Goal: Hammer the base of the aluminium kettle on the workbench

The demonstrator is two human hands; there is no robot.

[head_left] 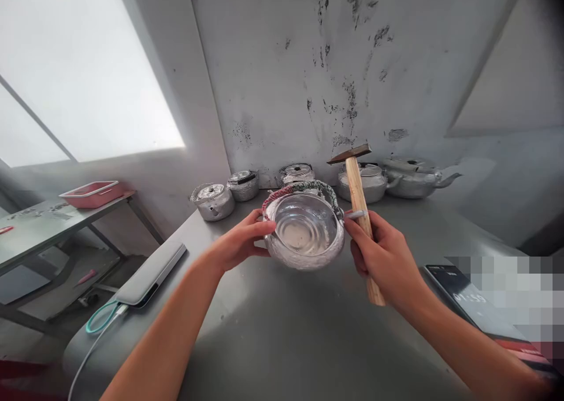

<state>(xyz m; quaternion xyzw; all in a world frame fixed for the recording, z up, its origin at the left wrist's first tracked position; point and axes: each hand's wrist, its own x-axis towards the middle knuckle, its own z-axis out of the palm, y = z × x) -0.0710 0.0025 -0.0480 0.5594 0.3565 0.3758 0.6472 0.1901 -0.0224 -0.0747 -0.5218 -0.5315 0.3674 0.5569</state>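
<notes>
My left hand [241, 238] grips the left side of a silvery metal kettle [304, 259], its thumb on the rim. The kettle is lidless and tilted toward me, so its ringed inner bottom shows. Its bail handle [308, 185], wrapped in red and green cord, arches behind the opening. My right hand [381, 251] is closed around a hammer [358, 189] with a wooden handle, its metal head pointing up and away. Those fingers are also at the kettle's right side. A short grey metal piece [356, 214] crosses the hammer handle there; whether it is the spout I cannot tell.
Several metal kettles stand along the wall, one [213, 202] at the left and a larger one [414, 181] at the right. A grey power bank [152, 275] with a cable lies left. A phone [480, 307] lies right. A pink basket [94, 195] sits on another table.
</notes>
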